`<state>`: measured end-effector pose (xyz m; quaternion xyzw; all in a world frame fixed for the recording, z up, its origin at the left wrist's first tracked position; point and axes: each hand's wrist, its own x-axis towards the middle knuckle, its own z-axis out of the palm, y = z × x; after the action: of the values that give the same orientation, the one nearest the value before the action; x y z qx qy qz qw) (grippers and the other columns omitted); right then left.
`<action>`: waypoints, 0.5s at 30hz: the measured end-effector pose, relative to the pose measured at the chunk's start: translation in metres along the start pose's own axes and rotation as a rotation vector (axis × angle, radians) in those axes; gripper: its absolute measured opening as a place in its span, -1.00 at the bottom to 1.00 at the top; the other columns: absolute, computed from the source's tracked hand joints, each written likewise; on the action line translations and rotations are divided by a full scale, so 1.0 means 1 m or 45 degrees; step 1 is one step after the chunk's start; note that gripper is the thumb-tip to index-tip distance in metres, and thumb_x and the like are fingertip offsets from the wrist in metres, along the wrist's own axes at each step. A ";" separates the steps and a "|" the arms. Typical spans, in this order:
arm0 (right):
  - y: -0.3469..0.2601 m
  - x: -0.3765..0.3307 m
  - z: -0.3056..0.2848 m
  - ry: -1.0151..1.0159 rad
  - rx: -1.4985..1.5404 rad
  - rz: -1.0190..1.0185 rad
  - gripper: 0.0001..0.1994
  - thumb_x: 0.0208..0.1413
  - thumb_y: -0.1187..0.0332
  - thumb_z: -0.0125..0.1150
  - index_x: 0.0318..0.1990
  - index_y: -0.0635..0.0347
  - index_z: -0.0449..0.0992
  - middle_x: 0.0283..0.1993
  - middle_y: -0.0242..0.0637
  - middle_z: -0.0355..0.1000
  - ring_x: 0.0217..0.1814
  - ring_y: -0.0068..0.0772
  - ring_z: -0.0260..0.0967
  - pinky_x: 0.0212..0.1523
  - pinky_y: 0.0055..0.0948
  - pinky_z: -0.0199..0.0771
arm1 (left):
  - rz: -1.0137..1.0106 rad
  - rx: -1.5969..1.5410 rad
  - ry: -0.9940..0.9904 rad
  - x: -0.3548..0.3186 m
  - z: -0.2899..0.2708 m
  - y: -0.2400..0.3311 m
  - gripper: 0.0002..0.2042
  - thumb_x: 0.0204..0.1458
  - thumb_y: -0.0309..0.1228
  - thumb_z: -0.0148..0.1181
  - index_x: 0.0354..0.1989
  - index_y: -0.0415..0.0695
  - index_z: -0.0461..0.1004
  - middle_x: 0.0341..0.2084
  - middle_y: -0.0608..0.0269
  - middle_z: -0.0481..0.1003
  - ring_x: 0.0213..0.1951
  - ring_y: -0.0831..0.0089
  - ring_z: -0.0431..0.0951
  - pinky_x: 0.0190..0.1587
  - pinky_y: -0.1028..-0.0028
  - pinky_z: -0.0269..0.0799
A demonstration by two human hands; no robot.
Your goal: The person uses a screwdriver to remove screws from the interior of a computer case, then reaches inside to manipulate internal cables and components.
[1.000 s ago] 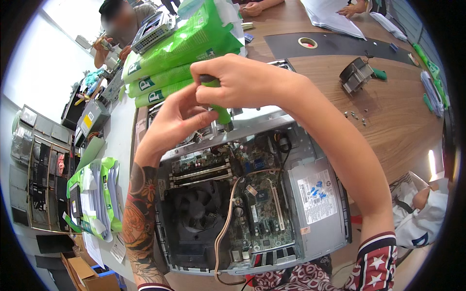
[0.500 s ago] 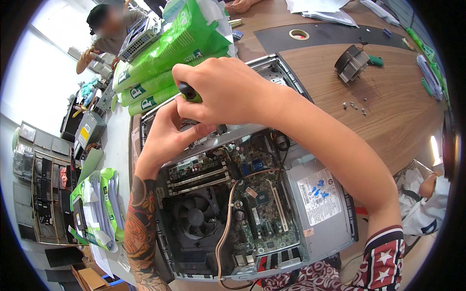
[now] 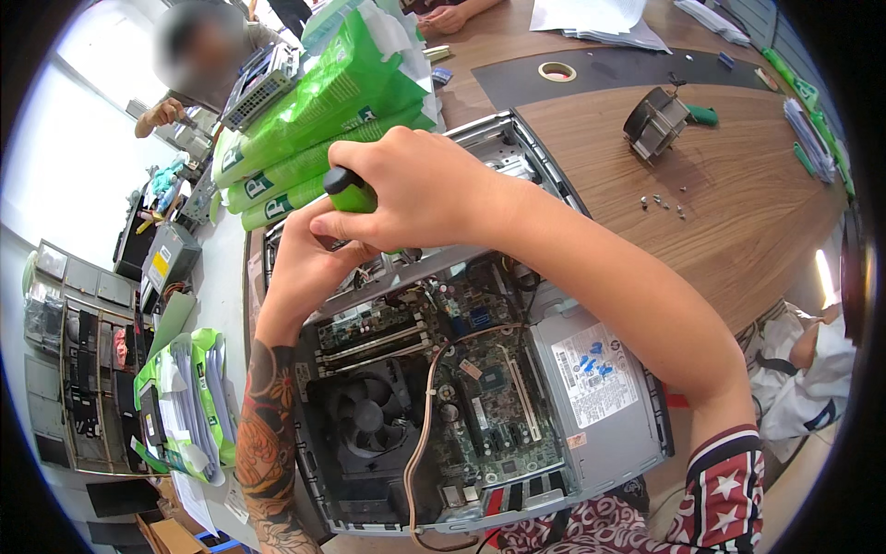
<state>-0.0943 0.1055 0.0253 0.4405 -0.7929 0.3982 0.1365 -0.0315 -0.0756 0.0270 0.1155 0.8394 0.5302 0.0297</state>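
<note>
Since a second ago the right hand (image 3: 420,189) has dropped, fingers closed on the green screwdriver (image 3: 351,191) above the open computer's (image 3: 480,388) far edge, left hand (image 3: 309,263) steadying below; best kept upright

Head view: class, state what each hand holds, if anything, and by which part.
The right hand grips a screwdriver by its green and black handle, above the open computer case. The left hand sits beneath it; whether it holds the shaft cannot be told.
</note>
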 end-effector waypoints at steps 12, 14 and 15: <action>0.005 0.000 0.001 0.049 0.169 0.021 -0.47 0.01 0.15 0.22 -0.14 0.61 0.39 -0.53 0.22 0.46 -0.38 0.23 0.52 -0.27 -0.09 0.54 | 0.078 0.638 -0.047 -0.014 0.021 0.000 -0.36 -0.05 -0.09 0.44 0.08 -0.32 0.41 -0.02 -0.12 0.50 0.05 0.01 0.49 0.15 0.21 0.33; 0.004 0.001 0.000 0.026 0.199 0.033 -0.46 0.00 0.16 0.21 -0.12 0.64 0.38 -0.52 0.25 0.46 -0.36 0.25 0.52 -0.26 -0.09 0.55 | 0.233 0.857 -0.082 -0.019 0.018 0.000 -0.38 -0.04 -0.13 0.44 0.09 -0.30 0.39 -0.05 -0.10 0.49 0.04 -0.01 0.48 0.17 0.19 0.31; 0.003 0.001 0.000 0.008 0.224 0.034 -0.46 -0.01 0.16 0.21 -0.12 0.64 0.38 -0.51 0.26 0.46 -0.34 0.25 0.53 -0.24 -0.09 0.55 | 0.361 0.812 0.040 -0.021 0.018 -0.001 -0.53 -0.04 -0.28 0.40 -0.01 -0.30 0.45 -0.17 -0.02 0.51 -0.10 0.09 0.53 0.00 0.25 0.40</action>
<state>-0.0975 0.1058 0.0247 0.4388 -0.7603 0.4695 0.0943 -0.0087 -0.0648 0.0164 0.2261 0.9388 0.2420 -0.0947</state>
